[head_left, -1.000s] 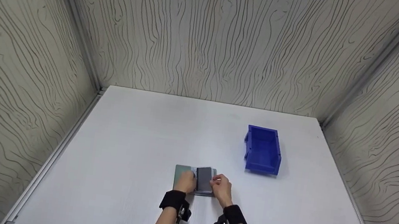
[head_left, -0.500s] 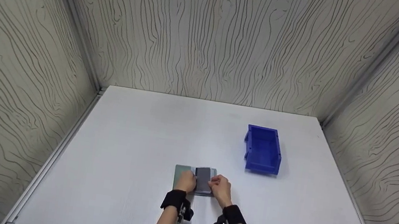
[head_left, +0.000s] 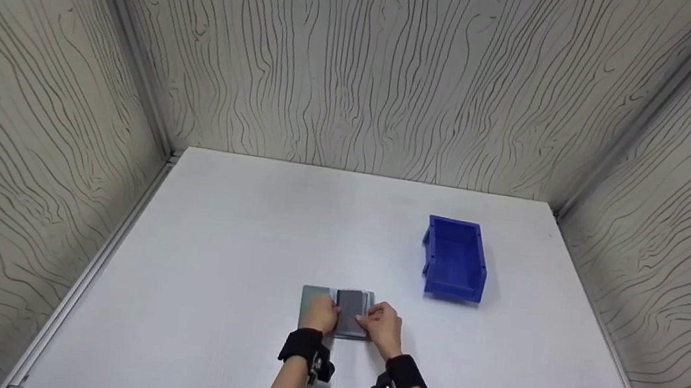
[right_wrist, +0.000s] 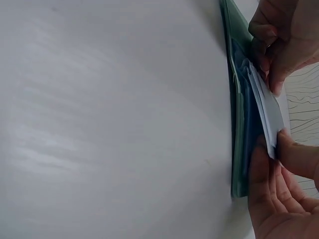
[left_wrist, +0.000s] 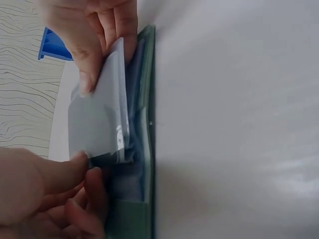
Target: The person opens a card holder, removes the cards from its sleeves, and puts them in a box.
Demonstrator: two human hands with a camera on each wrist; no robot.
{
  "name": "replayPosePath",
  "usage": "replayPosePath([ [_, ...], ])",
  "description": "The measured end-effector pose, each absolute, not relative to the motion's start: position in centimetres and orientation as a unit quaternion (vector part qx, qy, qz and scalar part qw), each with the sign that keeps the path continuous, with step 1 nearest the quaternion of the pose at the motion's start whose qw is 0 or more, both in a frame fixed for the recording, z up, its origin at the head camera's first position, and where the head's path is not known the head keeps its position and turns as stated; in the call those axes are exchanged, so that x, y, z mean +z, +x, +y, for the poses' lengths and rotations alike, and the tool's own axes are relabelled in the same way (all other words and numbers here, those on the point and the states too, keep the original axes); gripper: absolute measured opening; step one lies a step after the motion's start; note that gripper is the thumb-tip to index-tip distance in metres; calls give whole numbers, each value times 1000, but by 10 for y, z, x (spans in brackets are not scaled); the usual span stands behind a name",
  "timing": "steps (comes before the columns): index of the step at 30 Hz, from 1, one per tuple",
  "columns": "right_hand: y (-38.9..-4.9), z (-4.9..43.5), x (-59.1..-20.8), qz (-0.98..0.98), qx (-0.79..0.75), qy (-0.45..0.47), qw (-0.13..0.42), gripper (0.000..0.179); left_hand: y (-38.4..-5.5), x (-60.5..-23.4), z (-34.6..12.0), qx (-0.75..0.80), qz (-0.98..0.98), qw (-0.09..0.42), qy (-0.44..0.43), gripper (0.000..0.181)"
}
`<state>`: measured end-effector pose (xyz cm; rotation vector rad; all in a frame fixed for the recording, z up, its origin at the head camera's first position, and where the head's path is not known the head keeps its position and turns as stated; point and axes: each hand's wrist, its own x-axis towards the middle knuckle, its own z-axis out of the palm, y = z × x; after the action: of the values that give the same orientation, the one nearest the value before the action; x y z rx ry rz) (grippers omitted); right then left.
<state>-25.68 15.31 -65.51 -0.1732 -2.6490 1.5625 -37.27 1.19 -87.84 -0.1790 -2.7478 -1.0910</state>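
A small green card holder (head_left: 314,298) with clear plastic sleeves lies open on the white table. One sleeve leaf with a grey card (head_left: 351,311) stands a little raised from the leaves below, as the right wrist view shows. My left hand (head_left: 322,314) pinches the leaf's edge by the holder's fold, thumb (left_wrist: 70,169) on top. Between thumb and fingers, my right hand (head_left: 384,328) pinches the opposite edge of the leaf (right_wrist: 269,117). Whether the card sits fully inside its sleeve cannot be told.
A blue plastic bin (head_left: 455,260) stands on the table (head_left: 234,226), farther off to the right. Wood-patterned panels (head_left: 363,63) enclose the table at the back and both sides. Each wrist carries a black strap (head_left: 406,374) with a small camera and a cable.
The grey card's leaf has shifted slightly left and looks straighter. My right fingertips have moved a little left with it, over its edge. The left hand has barely moved.
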Motion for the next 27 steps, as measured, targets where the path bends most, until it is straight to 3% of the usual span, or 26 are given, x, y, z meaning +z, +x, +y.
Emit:
replayPosePath([
  [3,-257,152,-656,-860,507,-39,41,31,-382,-903,13,-376,-918,117,-56,34],
  [6,-258,151,-656,-861,505,-25,51,31,-385,-907,15,-371,-922,100,-36,30],
  [10,-258,150,-657,-866,496,-22,59,29,-370,-875,15,-354,-930,92,-35,21],
  [14,-259,149,-657,-871,487,-31,60,27,-351,-835,9,-369,-924,82,-55,25],
  [23,-260,148,-653,-867,493,-60,43,24,-356,-846,14,-362,-924,104,-63,28],
  [27,-261,149,-649,-870,487,-46,62,20,-345,-822,11,-368,-921,103,-74,33],
])
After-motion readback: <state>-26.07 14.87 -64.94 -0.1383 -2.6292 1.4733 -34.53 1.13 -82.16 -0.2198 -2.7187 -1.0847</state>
